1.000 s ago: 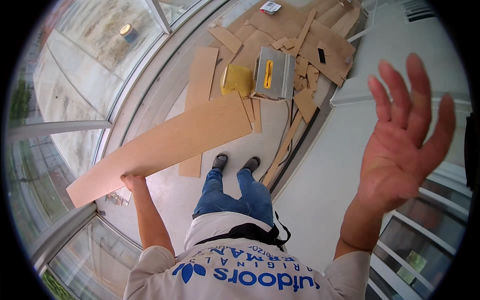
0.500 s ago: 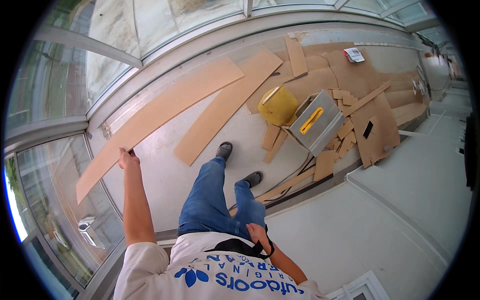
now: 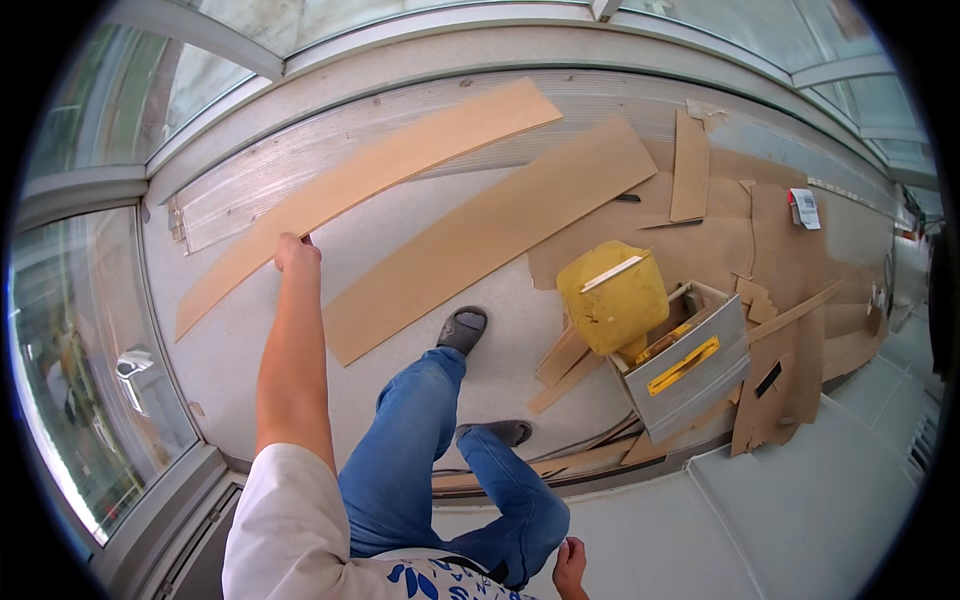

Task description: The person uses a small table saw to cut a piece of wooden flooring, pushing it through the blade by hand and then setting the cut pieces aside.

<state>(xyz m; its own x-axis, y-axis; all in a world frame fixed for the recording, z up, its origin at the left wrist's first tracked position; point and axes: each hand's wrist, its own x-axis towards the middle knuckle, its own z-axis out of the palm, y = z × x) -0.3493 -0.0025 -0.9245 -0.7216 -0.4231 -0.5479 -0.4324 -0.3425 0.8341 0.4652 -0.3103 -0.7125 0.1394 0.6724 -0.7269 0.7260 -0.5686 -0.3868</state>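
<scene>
Left hand [image 3: 297, 253] was clamped on the near edge of a long tan plank [image 3: 400, 178], left of its middle. That plank ran at a slant along the window side, with a gap between it and a second plank [image 3: 495, 240] on the floor [image 3: 385, 408]. Right hand [image 3: 570, 568] hung just beside my right leg [image 3: 515, 505], fingers partly curled; couldn't tell if it held anything. Yellow container [image 3: 612, 298] and metal box [image 3: 688, 375] sat right of my sandals [image 3: 464, 328].
</scene>
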